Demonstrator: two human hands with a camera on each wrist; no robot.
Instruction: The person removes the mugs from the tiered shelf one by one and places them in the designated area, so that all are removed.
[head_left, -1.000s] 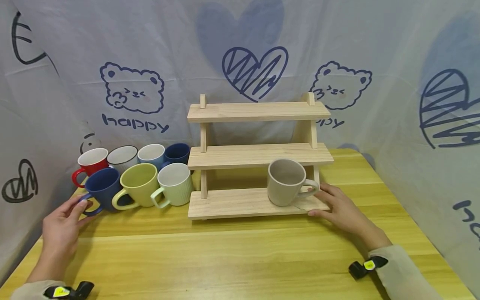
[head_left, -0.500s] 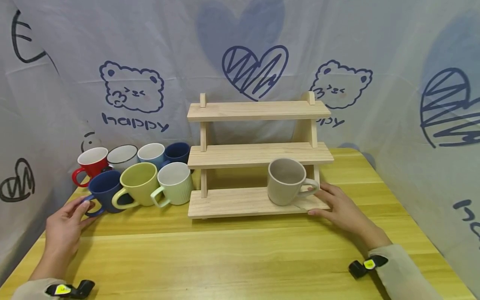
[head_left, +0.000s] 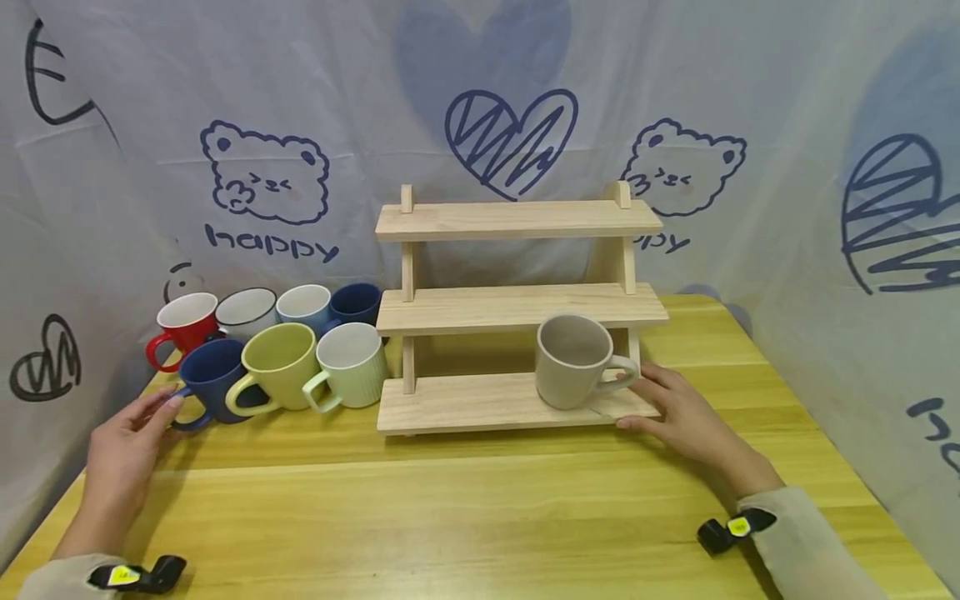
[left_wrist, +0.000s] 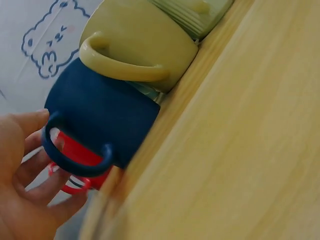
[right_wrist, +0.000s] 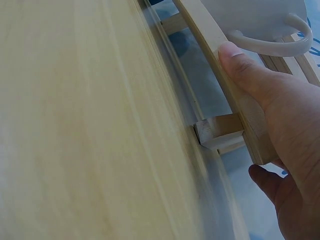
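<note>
My left hand (head_left: 123, 454) is at the handle of a dark blue mug (head_left: 217, 383) at the left of the table. In the left wrist view its thumb tip reaches the top of the blue handle (left_wrist: 75, 167), and the other fingers spread loosely behind it. My right hand (head_left: 693, 425) holds the right end of the lowest board of a three-tier wooden shelf (head_left: 457, 404). In the right wrist view the thumb lies on the board's edge, with fingers partly hidden behind the end. A beige mug (head_left: 564, 379) stands upright on that board, handle toward the right hand.
Beside the blue mug stand a yellow mug (head_left: 277, 371) and a pale green ribbed mug (head_left: 352, 371). Behind them are a red mug (head_left: 191, 329), a dark-rimmed white mug (head_left: 247, 312), a light blue mug (head_left: 303, 308) and another dark blue mug (head_left: 356, 304). A printed curtain (head_left: 525, 75) hangs behind.
The dark blue mug has shifted slightly right toward the yellow mug, the left hand following it and then easing a little back left. The right hand, shelf and beige mug stay put.
</note>
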